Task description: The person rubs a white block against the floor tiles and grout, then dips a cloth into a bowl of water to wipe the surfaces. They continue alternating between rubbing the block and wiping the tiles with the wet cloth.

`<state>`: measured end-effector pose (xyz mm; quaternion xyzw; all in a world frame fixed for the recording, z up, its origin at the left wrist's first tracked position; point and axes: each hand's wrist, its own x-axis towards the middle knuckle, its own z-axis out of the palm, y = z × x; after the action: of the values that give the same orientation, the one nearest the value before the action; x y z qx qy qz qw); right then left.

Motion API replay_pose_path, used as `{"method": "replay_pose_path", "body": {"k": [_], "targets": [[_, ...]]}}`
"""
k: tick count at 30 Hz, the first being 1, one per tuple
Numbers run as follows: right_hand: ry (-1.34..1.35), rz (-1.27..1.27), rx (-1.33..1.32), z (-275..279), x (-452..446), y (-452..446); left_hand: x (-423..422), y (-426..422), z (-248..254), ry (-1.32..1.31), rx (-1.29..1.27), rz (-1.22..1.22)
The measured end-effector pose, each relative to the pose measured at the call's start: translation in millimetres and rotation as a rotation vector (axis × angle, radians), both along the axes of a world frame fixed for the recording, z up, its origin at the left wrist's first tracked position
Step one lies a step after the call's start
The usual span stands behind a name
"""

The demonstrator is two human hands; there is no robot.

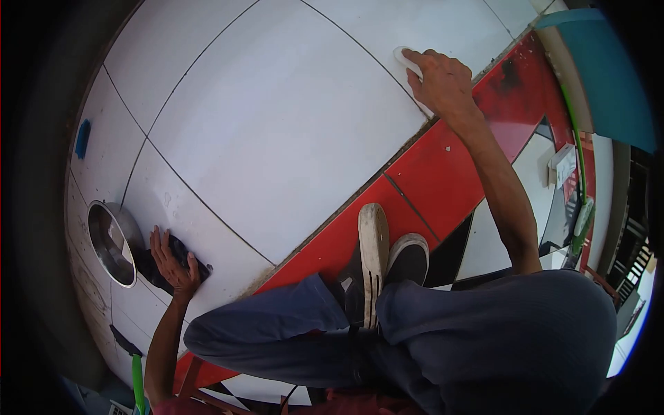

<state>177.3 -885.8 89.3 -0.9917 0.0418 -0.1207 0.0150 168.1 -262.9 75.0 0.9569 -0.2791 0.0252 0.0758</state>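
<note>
My right hand [439, 77] is closed on a small white round object [407, 61], which touches the white tiles near the red tile border. Its fingertips bear on the object's edge. At the lower left, my left hand [174, 265] lies with spread fingers on a dark cloth [185, 257] on the white tiles. Just left of that cloth is a round metal bowl [131, 238], with what looks like water inside.
A blue piece [83, 139] lies on the tiles at far left. A tool with a green handle [137, 384] is at lower left. My shoes [373, 256] rest on the red tiles [422, 187]. A white box [561, 164] and a teal surface [609, 76] are at right.
</note>
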Motion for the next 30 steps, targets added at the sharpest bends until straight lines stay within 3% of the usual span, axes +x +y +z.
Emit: {"method": "replay_pose_path", "body": {"k": [4,8,12,17,21,24,28,30], "targets": [[0.213,-0.115,-0.004,17.3,-23.5,22.2,2.8,1.5,0.6,-0.020,-0.027,0.011],[0.136,-0.025,-0.006,5.9,-3.0,4.2,1.7,-1.9,2.7,0.012,-0.007,0.005],[0.260,-0.100,0.017,19.9,-22.9,17.8,1.7,-1.8,0.9,-0.023,-0.011,0.021],[0.013,-0.009,-0.006,-3.5,0.7,-8.4,1.3,-1.4,3.5,0.028,0.004,0.011],[0.197,-0.130,-0.037,11.3,-15.3,19.0,0.8,1.4,-0.7,-0.018,-0.024,0.025],[0.071,-0.092,0.009,6.1,-5.6,-0.6,0.9,-0.4,1.6,-0.002,-0.006,0.010],[0.225,-0.094,-0.038,19.4,-22.0,26.7,1.0,4.2,-3.2,-0.027,-0.017,0.018],[0.149,-0.062,0.026,8.4,-17.4,19.2,0.7,2.3,0.5,-0.018,-0.017,0.022]]}}
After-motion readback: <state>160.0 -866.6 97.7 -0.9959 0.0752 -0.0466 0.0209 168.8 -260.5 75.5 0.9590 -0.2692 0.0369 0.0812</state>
